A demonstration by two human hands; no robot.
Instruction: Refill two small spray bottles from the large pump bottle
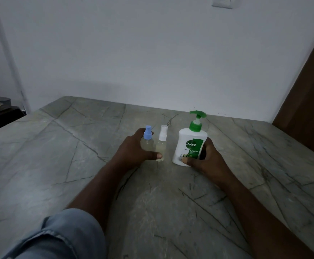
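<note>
**A:** Entry one, the left arm. What is worn?

**B:** One sleeve (59, 238), pale blue, denim-like cloth, at 7 o'clock in the view. It is bunched into a thick rolled cuff with soft folds and a stitched edge. The light is dim, so the weave cannot be told.

**A:** Past the cuff?

**B:** Left forearm (104, 184), bare from cuff to wrist. Left hand (133, 148), bare, with a short, plain thumbnail (159, 156).

**A:** Entry two, the right arm?

**B:** Right forearm (255, 206), coming in from 5 o'clock, bare along all that shows. Right hand (206, 157), bare, its thumbnail also short.
</note>
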